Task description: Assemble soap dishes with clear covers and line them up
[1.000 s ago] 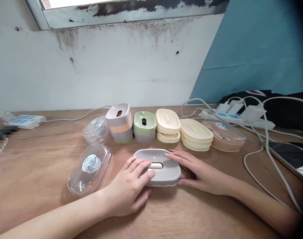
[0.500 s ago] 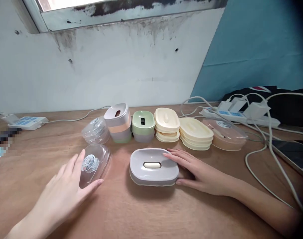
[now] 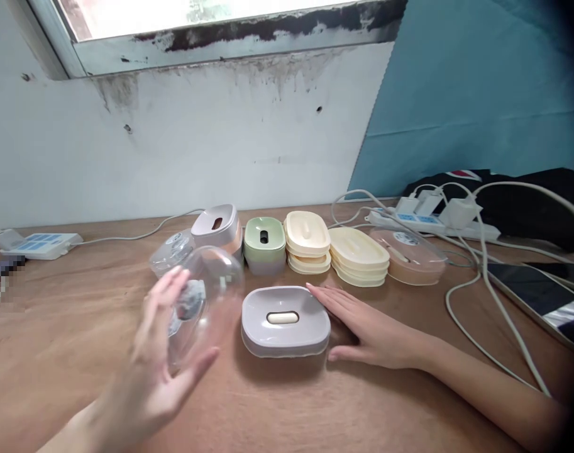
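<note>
The left hand (image 3: 159, 371) is nearest, raised off the desk (image 3: 277, 409) with fingers and thumb clamped on a clear plastic lid (image 3: 204, 302), a domed oval held tilted on edge in the air, its label blurred; the right hand (image 3: 366, 330) lies flat and open on the desk, fingertips touching the right side of the grey soap box (image 3: 285, 321) without gripping it.

The likeliest slip, as I judge it, is the lid escaping; it is smooth, glossy and held only at its rim, so a loose pinch could drop it onto the grey box or the desk; a careless sweep to the left could also knock the second clear lid (image 3: 171, 251) behind it.

The grey soap box sits in the middle of the desk, an oval with rounded corners, a shallow dished top and 1 cream-coloured slot at its centre.

Farther back runs a row: a grey-and-peach stack (image 3: 218, 229), a green box (image 3: 264, 242), 2 piles of cream trays (image 3: 357, 255) and a covered peach box (image 3: 407, 255); beyond them a power strip (image 3: 428, 220) with white cables, a phone (image 3: 536, 292) at right, another strip (image 3: 36, 244) at far left.
</note>
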A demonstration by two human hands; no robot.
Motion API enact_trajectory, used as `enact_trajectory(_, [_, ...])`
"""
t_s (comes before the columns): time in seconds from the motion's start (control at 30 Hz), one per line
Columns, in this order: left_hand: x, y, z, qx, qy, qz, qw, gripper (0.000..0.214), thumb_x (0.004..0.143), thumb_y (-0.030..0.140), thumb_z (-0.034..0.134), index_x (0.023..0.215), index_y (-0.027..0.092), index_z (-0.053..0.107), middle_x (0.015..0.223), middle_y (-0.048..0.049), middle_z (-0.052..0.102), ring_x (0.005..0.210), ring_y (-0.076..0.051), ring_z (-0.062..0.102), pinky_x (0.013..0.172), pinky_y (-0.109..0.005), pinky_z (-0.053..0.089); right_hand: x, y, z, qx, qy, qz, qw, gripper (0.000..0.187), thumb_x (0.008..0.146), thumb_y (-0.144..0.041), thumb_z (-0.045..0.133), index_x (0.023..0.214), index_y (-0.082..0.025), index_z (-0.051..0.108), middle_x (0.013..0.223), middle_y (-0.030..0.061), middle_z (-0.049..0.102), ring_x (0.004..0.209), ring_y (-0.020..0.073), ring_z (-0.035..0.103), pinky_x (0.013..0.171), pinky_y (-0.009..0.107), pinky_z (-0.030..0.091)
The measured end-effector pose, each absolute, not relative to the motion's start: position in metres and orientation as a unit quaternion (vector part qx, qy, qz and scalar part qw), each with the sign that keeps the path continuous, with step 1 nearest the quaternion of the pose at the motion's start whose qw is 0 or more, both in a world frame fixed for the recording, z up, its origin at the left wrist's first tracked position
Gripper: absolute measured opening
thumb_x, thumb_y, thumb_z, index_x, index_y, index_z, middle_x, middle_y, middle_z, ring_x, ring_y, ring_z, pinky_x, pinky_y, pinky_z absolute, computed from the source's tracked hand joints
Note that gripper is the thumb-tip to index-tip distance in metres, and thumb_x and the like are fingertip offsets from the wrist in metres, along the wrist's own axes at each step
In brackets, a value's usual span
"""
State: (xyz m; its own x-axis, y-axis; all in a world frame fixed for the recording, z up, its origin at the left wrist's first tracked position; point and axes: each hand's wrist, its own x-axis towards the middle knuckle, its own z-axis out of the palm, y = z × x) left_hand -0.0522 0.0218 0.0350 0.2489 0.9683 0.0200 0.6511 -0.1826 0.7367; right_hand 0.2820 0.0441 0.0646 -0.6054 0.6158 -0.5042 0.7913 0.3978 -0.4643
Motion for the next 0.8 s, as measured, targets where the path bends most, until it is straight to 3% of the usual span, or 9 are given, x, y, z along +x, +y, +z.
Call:
enact_trajectory(0.13, [-0.005,0.029,0.021,0.768,0.415,0.338,0.35,0.078,0.08,0.034,0.056,0.14,0.02,0.009,0.145,-0.0158,0.017,0.134,-0.032,0.016,0.106,-0.053,0.026,0.282,0.043,0.063,0.431,0.826,-0.335,0.14,0.095,0.08,-0.057,0.05,0.145,-0.013,-0.005,0.147,0.0182,0.019,0.134,0.0299,0.023,0.106,0.051,0.027])
enact_trajectory(0.33, [0.014,0.026,-0.005,0.737,0.437,0.321,0.404,0.074,0.082,0.036,0.055,0.14,0.022,0.011,0.145,-0.0155,0.016,0.133,-0.032,0.019,0.105,-0.054,0.026,0.283,0.043,0.064,0.452,0.799,-0.359,0.169,0.092,0.081,-0.058,0.048,0.145,-0.01,0.003,0.148,0.0168,0.017,0.135,0.0312,0.018,0.109,0.051,0.022])
enact_trajectory(0.5, [0.01,0.029,-0.005,0.701,0.433,0.34,0.452,0.074,0.08,0.04,0.06,0.139,0.029,0.016,0.143,-0.0116,0.018,0.132,-0.03,0.022,0.105,-0.052,0.027,0.282,0.043,0.064,0.455,0.801,-0.351,0.17,0.074,0.089,-0.05,0.038,0.145,-0.011,0.008,0.148,0.014,0.021,0.135,0.0254,0.021,0.109,0.048,0.024])
enact_trajectory(0.67, [0.014,0.035,-0.005,0.73,0.381,0.236,0.516,0.067,0.078,0.041,0.062,0.135,0.032,0.029,0.141,-0.0098,0.023,0.131,-0.03,0.025,0.103,-0.051,0.031,0.281,0.044,0.066,0.442,0.811,-0.353,0.148,0.069,0.09,-0.047,0.04,0.144,-0.013,0.014,0.146,0.0135,0.026,0.134,0.0232,0.025,0.108,0.045,0.027])
enact_trajectory(0.8, [0.014,0.035,-0.004,0.741,0.367,0.213,0.521,0.066,0.078,0.043,0.061,0.136,0.031,0.032,0.142,-0.0101,0.025,0.129,-0.031,0.027,0.103,-0.052,0.031,0.28,0.045,0.066,0.431,0.82,-0.357,0.121,0.071,0.088,-0.046,0.044,0.144,-0.016,0.014,0.146,0.0135,0.026,0.134,0.0241,0.025,0.109,0.046,0.025])
